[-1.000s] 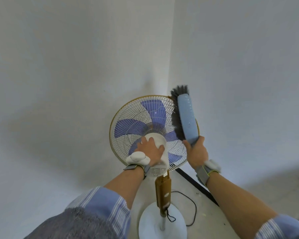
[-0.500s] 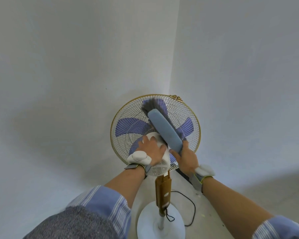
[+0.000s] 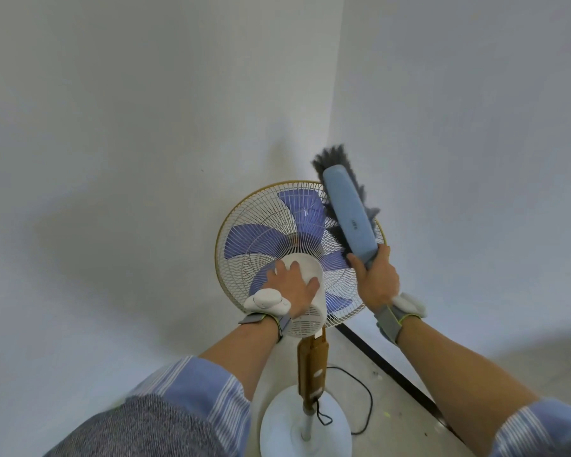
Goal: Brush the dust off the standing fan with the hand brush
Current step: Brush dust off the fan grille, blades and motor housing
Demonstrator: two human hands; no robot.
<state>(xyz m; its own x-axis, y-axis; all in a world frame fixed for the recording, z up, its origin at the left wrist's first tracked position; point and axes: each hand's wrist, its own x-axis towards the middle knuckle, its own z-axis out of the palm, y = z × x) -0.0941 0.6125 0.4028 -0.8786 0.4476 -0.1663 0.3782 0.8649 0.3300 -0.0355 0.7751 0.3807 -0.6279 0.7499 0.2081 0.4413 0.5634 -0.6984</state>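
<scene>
The standing fan [image 3: 261,225] stands in the room corner, seen from behind: a white wire grille with a gold rim, purple blades and a white motor housing [image 3: 305,268]. My left hand [image 3: 292,285] rests on top of that housing, fingers spread over it. My right hand [image 3: 376,278] grips the handle of the hand brush [image 3: 348,212], a light blue back with dark grey bristles. The brush lies along the upper right of the grille, its tip reaching past the rim. The bristles touch the wires.
A brown control column [image 3: 312,364] runs down to the round white base [image 3: 277,430] on the floor. A black power cord [image 3: 366,400] loops to the right of the base. White walls close in behind and on the right, with a dark skirting strip [image 3: 393,367].
The brush has swung from the middle of the grille back to its upper right edge. My left hand has stayed on the motor housing.
</scene>
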